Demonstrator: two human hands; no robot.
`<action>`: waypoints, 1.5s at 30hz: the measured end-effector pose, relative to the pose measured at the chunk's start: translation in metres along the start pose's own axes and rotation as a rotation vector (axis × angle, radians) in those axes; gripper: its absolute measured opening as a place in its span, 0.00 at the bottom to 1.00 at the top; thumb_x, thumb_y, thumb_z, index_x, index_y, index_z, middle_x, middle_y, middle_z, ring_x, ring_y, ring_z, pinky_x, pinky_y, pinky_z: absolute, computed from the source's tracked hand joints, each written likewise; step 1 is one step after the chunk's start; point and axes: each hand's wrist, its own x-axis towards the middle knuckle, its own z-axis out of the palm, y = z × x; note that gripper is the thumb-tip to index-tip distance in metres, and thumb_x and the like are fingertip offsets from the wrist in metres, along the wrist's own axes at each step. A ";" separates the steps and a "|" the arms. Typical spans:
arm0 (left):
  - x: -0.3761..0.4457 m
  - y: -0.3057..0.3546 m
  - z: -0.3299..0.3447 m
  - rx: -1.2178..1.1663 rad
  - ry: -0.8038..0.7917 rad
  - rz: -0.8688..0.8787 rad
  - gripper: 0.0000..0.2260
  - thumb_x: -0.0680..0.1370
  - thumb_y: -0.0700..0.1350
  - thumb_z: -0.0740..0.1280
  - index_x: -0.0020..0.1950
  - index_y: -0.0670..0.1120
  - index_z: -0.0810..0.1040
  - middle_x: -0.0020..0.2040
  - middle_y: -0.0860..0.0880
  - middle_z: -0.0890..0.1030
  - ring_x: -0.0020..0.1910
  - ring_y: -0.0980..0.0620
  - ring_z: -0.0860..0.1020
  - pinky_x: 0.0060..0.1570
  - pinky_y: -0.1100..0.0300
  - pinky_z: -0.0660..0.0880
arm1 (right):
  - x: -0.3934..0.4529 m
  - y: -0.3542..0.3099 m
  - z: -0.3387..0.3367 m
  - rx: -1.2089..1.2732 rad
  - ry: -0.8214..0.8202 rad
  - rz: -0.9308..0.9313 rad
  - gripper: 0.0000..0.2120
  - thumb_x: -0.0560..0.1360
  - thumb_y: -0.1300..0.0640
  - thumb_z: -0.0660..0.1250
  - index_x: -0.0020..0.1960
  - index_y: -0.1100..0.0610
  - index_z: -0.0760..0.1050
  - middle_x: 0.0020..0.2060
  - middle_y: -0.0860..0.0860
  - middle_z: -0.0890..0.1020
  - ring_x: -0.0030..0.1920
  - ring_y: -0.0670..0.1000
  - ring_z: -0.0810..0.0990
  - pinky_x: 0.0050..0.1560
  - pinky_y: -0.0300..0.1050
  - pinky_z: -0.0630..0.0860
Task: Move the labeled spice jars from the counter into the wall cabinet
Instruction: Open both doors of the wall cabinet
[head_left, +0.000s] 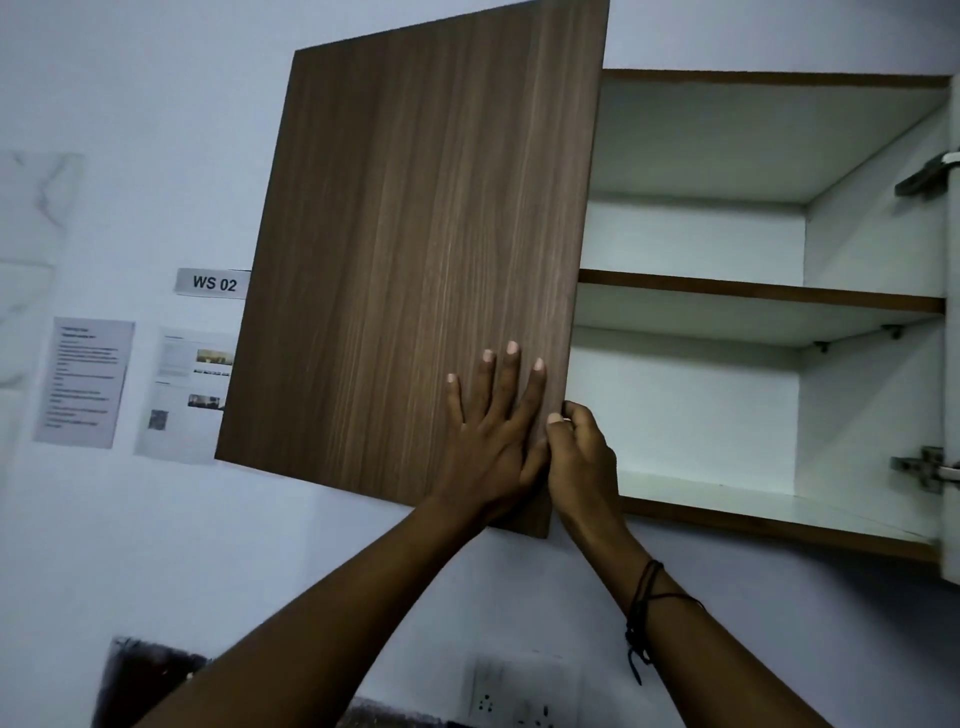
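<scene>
The wall cabinet hangs above me, white inside with a middle shelf, and nothing stands on the shelves I can see. Its left door, dark wood grain, is swung partly out. My left hand lies flat on the door's front near its lower right corner, fingers spread. My right hand curls around the door's free edge just beside it. No spice jars and no counter are in view.
The cabinet's right door stands open at the frame's right edge, with its hinges showing. A "WS 02" label and printed sheets hang on the wall at left. A wall socket sits below.
</scene>
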 end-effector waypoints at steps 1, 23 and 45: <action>-0.003 -0.001 -0.010 -0.024 0.023 0.002 0.32 0.81 0.62 0.43 0.82 0.47 0.49 0.82 0.42 0.48 0.81 0.42 0.45 0.73 0.31 0.49 | -0.009 -0.009 -0.003 -0.016 0.001 -0.056 0.11 0.81 0.53 0.56 0.58 0.51 0.76 0.40 0.41 0.80 0.40 0.35 0.78 0.37 0.28 0.70; -0.112 -0.139 -0.324 -1.044 0.194 -0.450 0.23 0.78 0.52 0.60 0.69 0.40 0.70 0.56 0.45 0.84 0.54 0.48 0.83 0.51 0.57 0.80 | -0.162 -0.218 0.163 0.278 -0.228 -0.763 0.20 0.80 0.49 0.56 0.70 0.53 0.67 0.72 0.49 0.68 0.69 0.50 0.70 0.59 0.51 0.77; -0.149 -0.294 -0.417 -0.544 0.387 -0.696 0.14 0.80 0.54 0.63 0.55 0.46 0.81 0.52 0.45 0.84 0.47 0.49 0.82 0.47 0.56 0.81 | -0.197 -0.275 0.343 -0.211 -0.347 -0.926 0.33 0.77 0.48 0.56 0.80 0.53 0.50 0.79 0.59 0.53 0.71 0.62 0.64 0.67 0.59 0.68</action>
